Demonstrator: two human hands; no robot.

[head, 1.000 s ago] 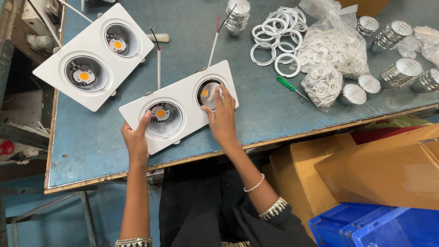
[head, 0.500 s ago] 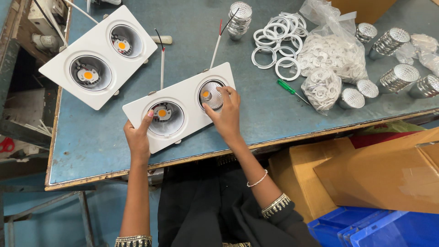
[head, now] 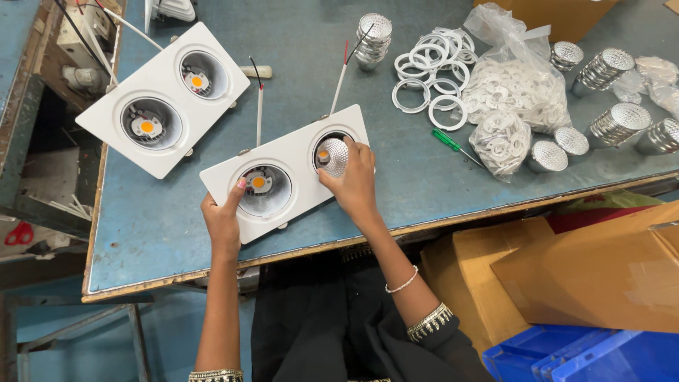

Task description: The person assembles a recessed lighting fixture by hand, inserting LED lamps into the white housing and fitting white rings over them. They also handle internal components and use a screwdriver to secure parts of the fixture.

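A white double downlight housing (head: 290,159) lies tilted on the blue-grey table (head: 163,226). My left hand (head: 223,219) grips its near-left edge, thumb on the rim of the left opening, where an orange LED chip shows. My right hand (head: 355,182) rests on the right opening and holds a shiny faceted reflector cup (head: 332,155) set into it. Red and white wires run from the housing toward the back.
A second white double housing (head: 164,99) lies at the back left. White plastic rings (head: 431,74), bags of rings (head: 520,92), a green screwdriver (head: 453,145) and several reflector cups (head: 612,124) sit to the right. Cardboard boxes (head: 587,269) and a blue bin (head: 587,357) stand below the table edge.
My right hand has shifted back from the right opening, and the reflector cup now shows seated in it. The left hand keeps its grip on the housing edge.
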